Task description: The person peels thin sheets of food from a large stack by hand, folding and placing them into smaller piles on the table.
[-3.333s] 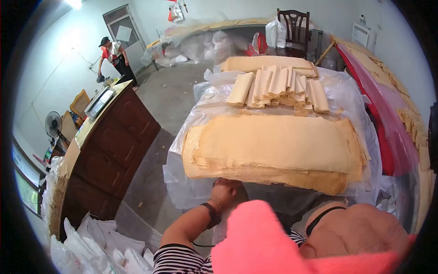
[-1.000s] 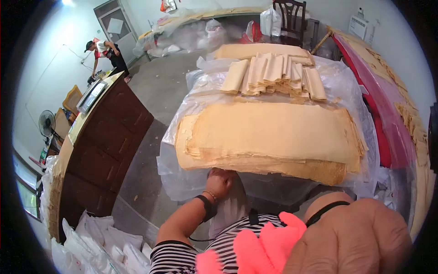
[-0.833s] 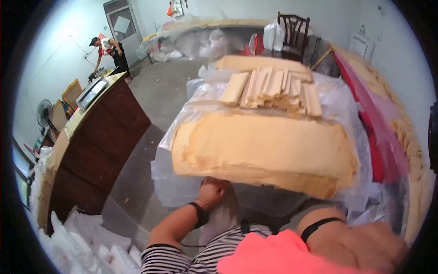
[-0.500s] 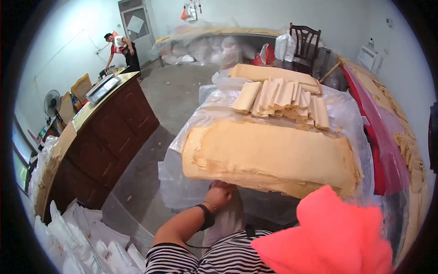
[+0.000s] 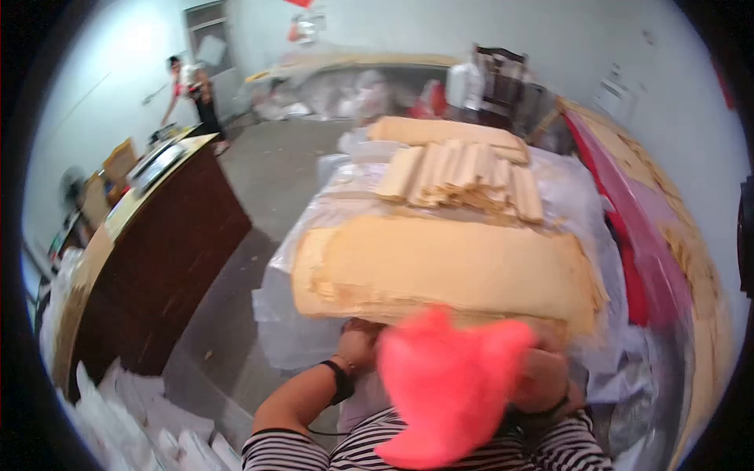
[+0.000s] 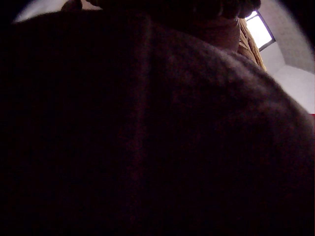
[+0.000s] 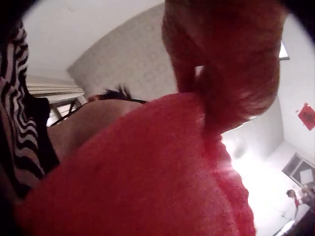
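In the head view my right hand [image 5: 546,377] grips a fuzzy coral-pink cloth [image 5: 448,392], which hangs in front of my striped shirt. The right wrist view has the thumb and fingers [image 7: 221,93] pinching the cloth [image 7: 147,162] at its upper edge. My left hand [image 5: 360,341] rests low on my leg, by the table's near edge, and holds nothing visible. Dark trouser fabric [image 6: 147,123] fills most of the left wrist view. Just beyond both hands lies a wide stack of thin beige sheets [image 5: 448,263].
Folded beige sheets [image 5: 463,180] lie farther back on the plastic-covered table [image 5: 287,330]. A dark wooden cabinet [image 5: 157,259] stands at left, white bags [image 5: 149,424] below it. Another person [image 5: 192,90] bends at its far end. A pink-covered surface [image 5: 628,204] runs along the right.
My right hand and the pink cloth, earlier close to the camera at the lower right, have moved down and toward the middle. The left hand has stayed on the leg.
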Demonstrator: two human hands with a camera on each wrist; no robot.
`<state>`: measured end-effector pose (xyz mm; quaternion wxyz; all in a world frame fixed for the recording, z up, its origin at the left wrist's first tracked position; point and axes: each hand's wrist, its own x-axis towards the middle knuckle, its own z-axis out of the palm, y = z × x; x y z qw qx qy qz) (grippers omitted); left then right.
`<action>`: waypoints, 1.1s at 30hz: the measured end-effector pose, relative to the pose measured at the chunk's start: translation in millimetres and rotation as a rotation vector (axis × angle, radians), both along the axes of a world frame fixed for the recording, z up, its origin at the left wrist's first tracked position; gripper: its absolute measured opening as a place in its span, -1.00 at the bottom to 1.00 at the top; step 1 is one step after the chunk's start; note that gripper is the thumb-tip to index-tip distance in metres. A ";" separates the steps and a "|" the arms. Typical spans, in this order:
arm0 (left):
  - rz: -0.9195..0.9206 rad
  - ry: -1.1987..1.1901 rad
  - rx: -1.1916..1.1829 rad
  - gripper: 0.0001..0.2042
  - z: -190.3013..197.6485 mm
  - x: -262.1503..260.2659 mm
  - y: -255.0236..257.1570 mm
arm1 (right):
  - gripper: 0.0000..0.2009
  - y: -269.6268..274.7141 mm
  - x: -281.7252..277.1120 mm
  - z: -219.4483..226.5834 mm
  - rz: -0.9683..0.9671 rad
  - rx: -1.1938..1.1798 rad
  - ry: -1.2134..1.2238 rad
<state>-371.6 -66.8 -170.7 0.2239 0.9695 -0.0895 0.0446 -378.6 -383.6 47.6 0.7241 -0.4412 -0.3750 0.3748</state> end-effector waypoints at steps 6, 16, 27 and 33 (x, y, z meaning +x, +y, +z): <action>-0.028 0.049 0.087 -0.73 -13.4 6.0 4.6 | -0.79 52.4 -16.4 66.9 0.400 0.468 -0.396; 0.036 -0.251 0.054 -0.70 -40.6 1.7 11.7 | -0.76 -13.3 18.0 149.0 -0.089 -0.070 -0.881; 0.016 -0.238 -0.028 -0.75 -48.8 6.0 13.9 | -0.72 -33.4 16.2 157.8 -0.791 -0.047 -0.597; 0.072 -0.210 0.158 -0.70 -90.0 5.9 32.6 | -0.69 -33.4 52.4 190.7 -0.976 0.140 -0.634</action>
